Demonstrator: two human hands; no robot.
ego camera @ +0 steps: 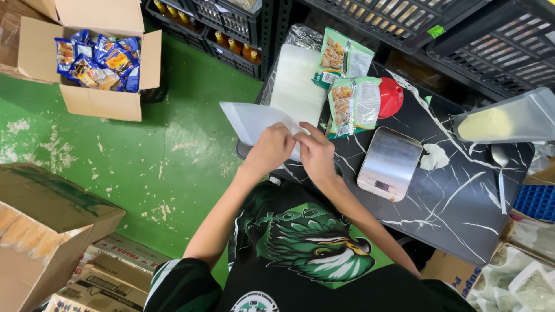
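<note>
Pinching one white pouch, left hand and right hand each grip it beside two snack packets

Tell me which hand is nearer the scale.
Right. The right hand is just left of the scale in the picture; the left hand lies beyond it, farther off.

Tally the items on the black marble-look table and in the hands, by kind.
White pouch held in both hands, left hand and right hand: 1
Green snack packets: 2
Stack of white pouches: 1
Red funnel: 1
Steel kitchen scale: 1
Clear bag of pale powder: 1
Spoon: 1
Crumpled white scrap: 1
Total: 9
</note>
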